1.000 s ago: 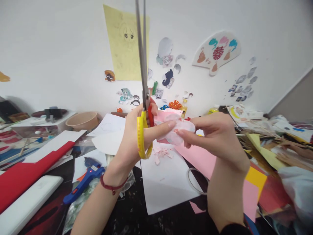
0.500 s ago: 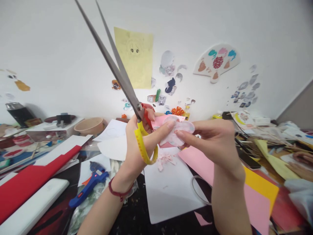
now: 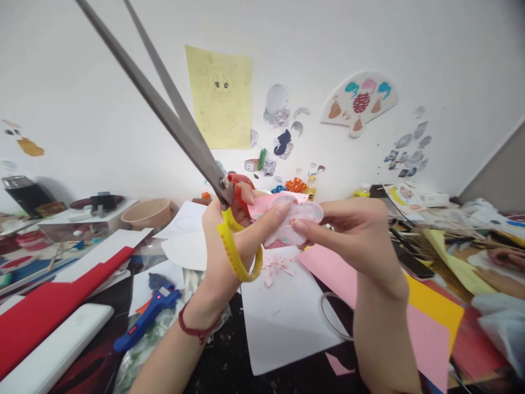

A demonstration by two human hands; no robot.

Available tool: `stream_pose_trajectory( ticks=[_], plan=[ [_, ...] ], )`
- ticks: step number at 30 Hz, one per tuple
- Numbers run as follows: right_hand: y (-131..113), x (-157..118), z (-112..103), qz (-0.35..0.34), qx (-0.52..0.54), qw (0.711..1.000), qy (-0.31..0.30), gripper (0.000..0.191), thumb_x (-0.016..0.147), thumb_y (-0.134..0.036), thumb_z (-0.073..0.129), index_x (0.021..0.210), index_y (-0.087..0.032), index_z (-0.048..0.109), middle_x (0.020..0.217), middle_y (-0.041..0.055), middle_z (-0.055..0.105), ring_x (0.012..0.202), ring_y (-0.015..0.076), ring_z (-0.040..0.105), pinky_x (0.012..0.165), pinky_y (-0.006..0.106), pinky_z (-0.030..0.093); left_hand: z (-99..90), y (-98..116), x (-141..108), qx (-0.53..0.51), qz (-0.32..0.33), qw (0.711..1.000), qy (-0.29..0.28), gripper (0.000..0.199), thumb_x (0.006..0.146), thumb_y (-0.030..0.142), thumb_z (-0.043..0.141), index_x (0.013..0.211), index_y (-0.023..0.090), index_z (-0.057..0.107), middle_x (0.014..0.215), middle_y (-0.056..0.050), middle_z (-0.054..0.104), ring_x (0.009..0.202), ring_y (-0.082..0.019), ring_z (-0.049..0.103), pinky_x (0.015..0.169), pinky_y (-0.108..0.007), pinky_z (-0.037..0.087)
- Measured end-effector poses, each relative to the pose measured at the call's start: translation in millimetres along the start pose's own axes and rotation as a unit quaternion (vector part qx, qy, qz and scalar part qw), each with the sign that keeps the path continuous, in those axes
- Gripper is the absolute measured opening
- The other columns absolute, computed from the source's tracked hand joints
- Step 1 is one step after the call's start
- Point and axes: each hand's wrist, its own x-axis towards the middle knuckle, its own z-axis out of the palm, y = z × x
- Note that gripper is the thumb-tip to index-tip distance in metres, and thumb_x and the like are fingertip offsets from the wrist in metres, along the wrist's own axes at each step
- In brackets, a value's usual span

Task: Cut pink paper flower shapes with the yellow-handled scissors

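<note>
In the head view my left hand point(image 3: 229, 241) is closed on a small pale cut-out point(image 3: 289, 219) with a pink paper piece point(image 3: 260, 203) behind it. Scissors point(image 3: 192, 145) with one red and one yellow handle hang on the same hand, their long blades parted and pointing to the upper left. My right hand point(image 3: 353, 235) pinches the cut-out's right side between thumb and fingers. Pink scraps point(image 3: 279, 265) lie on a white sheet point(image 3: 287, 323) below the hands.
On the left are a blue glue gun point(image 3: 151, 314), a red strip point(image 3: 74, 284), a white box point(image 3: 61, 345) and a round bowl point(image 3: 147, 213). Pink paper point(image 3: 334, 273) and a phone point(image 3: 412, 261) lie right. Another person's hand point(image 3: 504, 273) shows at far right.
The scissors have tilted further left, their tips now past the top edge of the view. The whole scene has shifted slightly left; both hands still hold the cut-out.
</note>
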Motion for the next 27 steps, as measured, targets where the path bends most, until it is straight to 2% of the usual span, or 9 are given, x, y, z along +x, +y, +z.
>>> stream_pose_trajectory(
  ticks=[9, 19, 27],
  plan=[
    [-1.3, 1.6, 1.0, 0.006, 0.018, 1.0, -0.015, 0.022, 0.086, -0.025, 0.075, 0.065, -0.018, 0.071, 0.059, -0.0037, 0.065, 0.056, 0.0069, 0.058, 0.051, 0.02, 0.043, -0.3, 2.0, -0.5, 0.004, -0.007, 1.0, 0.004, 0.039, 0.073, 0.018, 0.085, 0.076, 0.019, 0.046, 0.076, 0.002, 0.047, 0.065, -0.01, 0.051, 0.057, -0.026, 0.041],
    [-0.6, 1.2, 1.1, 0.021, 0.039, 0.999, -0.019, 0.021, 0.084, -0.027, 0.076, 0.067, -0.017, 0.072, 0.061, -0.0017, 0.066, 0.058, 0.0094, 0.059, 0.053, 0.023, 0.044, 1.3, 6.4, -2.1, 0.022, -0.031, 0.999, 0.013, 0.037, 0.074, 0.021, 0.084, 0.077, 0.019, 0.046, 0.074, 0.003, 0.051, 0.063, -0.011, 0.055, 0.058, -0.027, 0.047],
    [0.3, 0.7, 2.7, 0.041, 0.037, 0.998, -0.013, 0.021, 0.082, -0.03, 0.078, 0.066, -0.018, 0.073, 0.06, -0.0012, 0.065, 0.058, 0.0111, 0.059, 0.052, 0.025, 0.045, 0.0, 7.8, -0.2, 0.067, -0.014, 0.997, 0.032, 0.038, 0.07, 0.024, 0.086, 0.076, 0.019, 0.048, 0.076, 0.001, 0.051, 0.068, -0.012, 0.055, 0.06, -0.026, 0.047]
  ],
)
